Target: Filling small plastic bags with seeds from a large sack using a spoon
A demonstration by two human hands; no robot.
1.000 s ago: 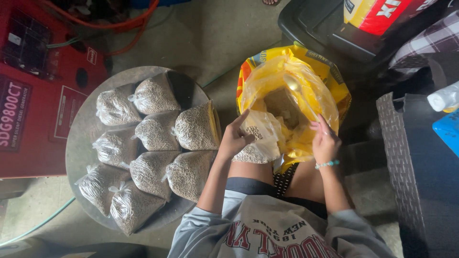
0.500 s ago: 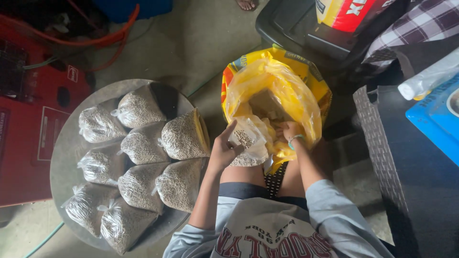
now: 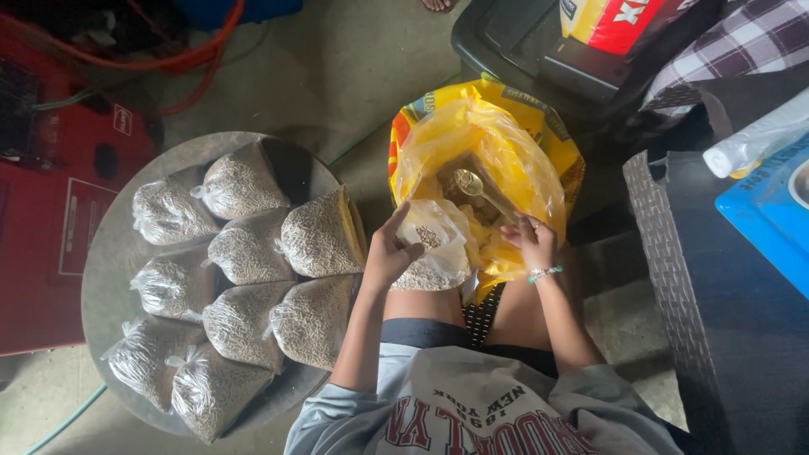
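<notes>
The left hand [image 3: 389, 253] has its grip closed on the mouth of a thin, crinkly clear bag [image 3: 430, 248] partly filled with small grey-brown pellets, held just at the edge of the glossy yellow sack [image 3: 480, 160]. The right hand [image 3: 529, 243] grips a metal spoon [image 3: 472, 184] (its round bowl up inside the sack). On the round metal tray [image 3: 105, 253] to the left lie eight knotted, pellet-filled bags [image 3: 244, 253], packed touching.

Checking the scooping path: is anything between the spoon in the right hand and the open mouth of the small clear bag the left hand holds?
Nothing visible. The spoon sits over the yellow sack, held by the right hand; the clear bag in the left hand lies right beside it.
</notes>
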